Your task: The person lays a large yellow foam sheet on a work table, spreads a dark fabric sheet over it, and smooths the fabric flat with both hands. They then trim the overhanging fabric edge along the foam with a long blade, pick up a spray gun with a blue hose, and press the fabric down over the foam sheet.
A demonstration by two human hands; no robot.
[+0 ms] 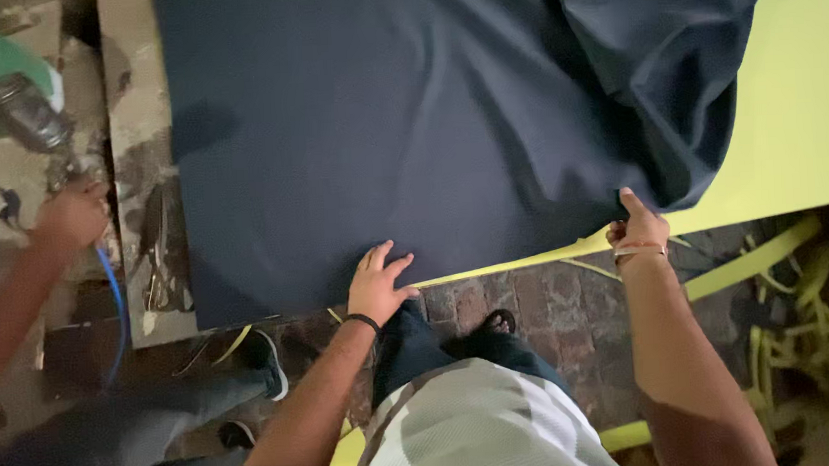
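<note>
A large dark navy cloth (410, 121) lies spread over a yellow foam sheet (801, 123). My left hand (378, 286) rests flat on the cloth's near edge, fingers spread, a black band on the wrist. My right hand (638, 225) pinches the cloth's near right edge where it is bunched and folded back over the foam. A bracelet sits on that wrist.
Another person's hand (71, 218) at the left holds a spray gun (22, 106) with a blue hose (115, 302). Their legs and black shoe (269, 360) stand on the brick floor (529, 302). Yellow foam strips (791, 319) litter the floor at right.
</note>
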